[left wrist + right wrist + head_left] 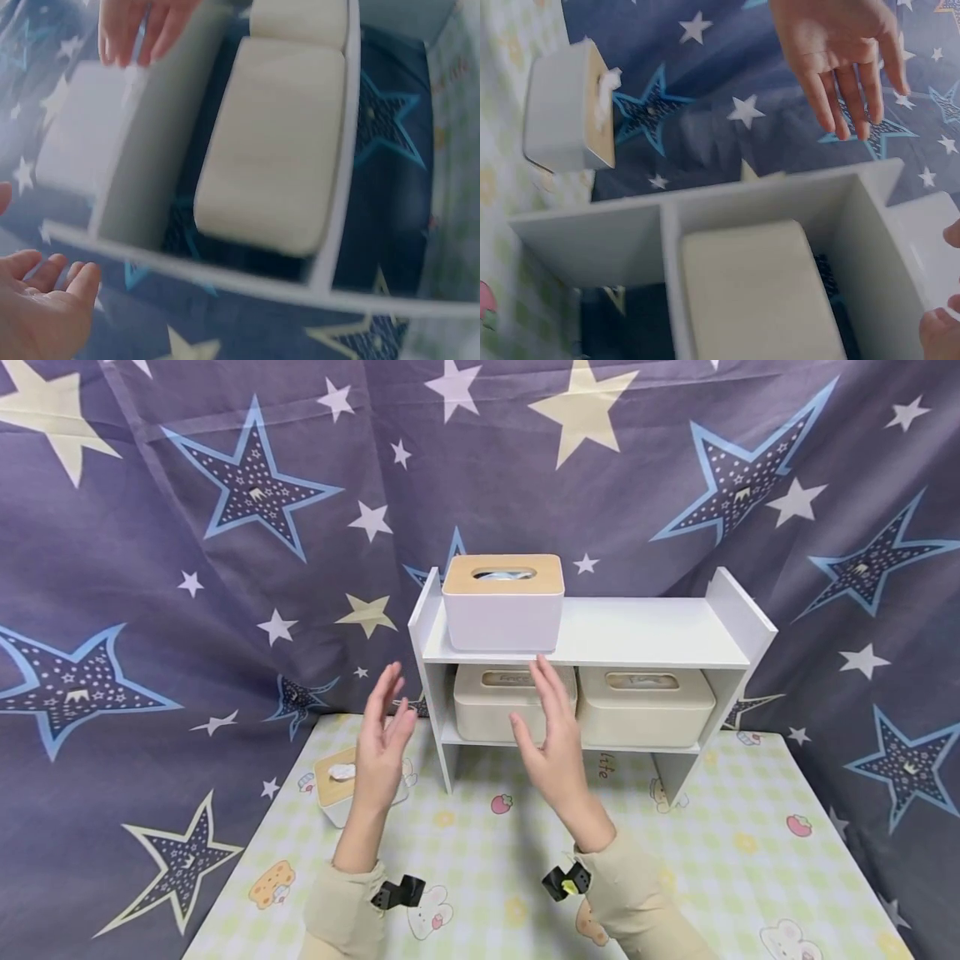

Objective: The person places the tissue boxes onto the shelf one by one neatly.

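Note:
A white tissue box with a wood-look lid (504,622) stands on the left part of the white shelf's upper board. My left hand (382,743) is raised in front of the shelf's left side, fingers pointing up and holding nothing. Its palm also shows in the left wrist view (41,319). My right hand (557,743) hovers before the shelf, palm turned toward the left hand, its fingertips overlapping the upper board's front edge in the head view. Whether they touch the box or board, I cannot tell. Both hands are spread apart, below the white box in the head view.
Two cream tissue boxes, one left (487,714) and one right (647,718), sit side by side on the lower board of the white shelf (637,635). A smaller wood-topped tissue box (335,789) stands on the checked tablecloth (465,860), partly behind my left hand. A starry curtain (480,460) hangs behind.

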Demonstrator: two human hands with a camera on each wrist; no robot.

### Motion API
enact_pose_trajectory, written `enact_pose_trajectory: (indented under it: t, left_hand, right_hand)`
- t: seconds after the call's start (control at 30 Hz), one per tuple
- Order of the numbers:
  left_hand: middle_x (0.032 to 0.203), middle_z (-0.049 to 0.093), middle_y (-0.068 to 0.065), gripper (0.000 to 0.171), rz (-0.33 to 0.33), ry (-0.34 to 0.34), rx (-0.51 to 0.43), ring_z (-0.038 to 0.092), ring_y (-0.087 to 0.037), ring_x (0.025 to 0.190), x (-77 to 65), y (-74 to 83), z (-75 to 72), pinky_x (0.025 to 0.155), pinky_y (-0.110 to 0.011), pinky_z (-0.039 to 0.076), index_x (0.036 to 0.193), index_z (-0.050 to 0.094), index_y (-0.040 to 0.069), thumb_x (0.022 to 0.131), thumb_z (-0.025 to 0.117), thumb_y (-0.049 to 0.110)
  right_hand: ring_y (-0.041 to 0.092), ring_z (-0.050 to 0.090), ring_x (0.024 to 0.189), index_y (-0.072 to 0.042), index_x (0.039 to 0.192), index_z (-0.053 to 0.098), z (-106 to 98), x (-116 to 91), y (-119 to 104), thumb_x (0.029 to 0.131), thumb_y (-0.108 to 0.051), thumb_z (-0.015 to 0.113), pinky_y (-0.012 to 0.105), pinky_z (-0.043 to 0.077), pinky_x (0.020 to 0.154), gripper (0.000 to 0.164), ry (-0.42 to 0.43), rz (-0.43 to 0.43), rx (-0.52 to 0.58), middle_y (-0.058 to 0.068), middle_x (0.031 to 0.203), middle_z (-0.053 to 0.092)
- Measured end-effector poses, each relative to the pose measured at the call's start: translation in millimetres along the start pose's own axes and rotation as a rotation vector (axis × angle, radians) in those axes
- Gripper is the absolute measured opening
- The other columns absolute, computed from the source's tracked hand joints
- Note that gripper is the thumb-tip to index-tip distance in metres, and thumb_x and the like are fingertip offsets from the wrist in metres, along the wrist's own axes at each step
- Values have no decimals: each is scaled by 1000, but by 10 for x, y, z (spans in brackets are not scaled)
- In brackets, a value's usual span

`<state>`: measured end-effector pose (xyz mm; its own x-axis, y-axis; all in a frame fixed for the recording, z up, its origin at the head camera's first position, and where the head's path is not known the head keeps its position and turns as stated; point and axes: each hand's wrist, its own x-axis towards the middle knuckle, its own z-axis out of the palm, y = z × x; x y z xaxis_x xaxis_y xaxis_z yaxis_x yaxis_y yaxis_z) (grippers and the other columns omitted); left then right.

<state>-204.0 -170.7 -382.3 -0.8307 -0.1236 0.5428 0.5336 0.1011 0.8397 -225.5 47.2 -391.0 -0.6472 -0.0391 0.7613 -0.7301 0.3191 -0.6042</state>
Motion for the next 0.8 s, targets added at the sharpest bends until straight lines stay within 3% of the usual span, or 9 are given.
enact_pose_trajectory:
  t: [0.2,0.43,0.53,0.67,0.8]
  left_hand:
    - [160,36,-14,55,-103,124,81,36,-25,147,-128,-242,-398,111,-8,40,155,34,5,102,49,6]
    - [159,37,-18,53,-228,281,163,43,-6,139,-296,-626,-874,105,-3,40,153,35,2,104,50,10]
    - [159,36,-19,53,-314,346,191,42,-12,142,-368,-784,-1032,106,-3,39,154,34,3,104,51,13]
    - [160,35,-18,55,-425,394,260,35,-29,148,-465,-980,-1194,123,-25,34,154,33,2,105,50,17]
    - [162,30,-20,59,-554,402,324,29,-37,150,-556,-1190,-1336,127,-47,25,156,27,2,105,47,21]
  right_hand:
    - [31,35,148,-1,150,40,206,-225,16,93,-3,62,46,30,125,61,-94,24,20,15,159,37]
    - [26,40,146,-4,149,42,499,-504,72,95,-9,61,41,30,125,57,-236,76,49,11,158,41]
    - [28,43,144,-4,148,45,636,-615,129,95,-9,61,43,33,124,55,-286,69,38,12,155,45]
    - [29,47,141,-5,147,47,799,-745,208,95,-10,61,45,39,120,54,-348,87,31,14,152,49]
    - [29,49,139,-5,147,46,939,-855,269,95,-9,61,46,42,117,54,-411,145,31,13,151,49]
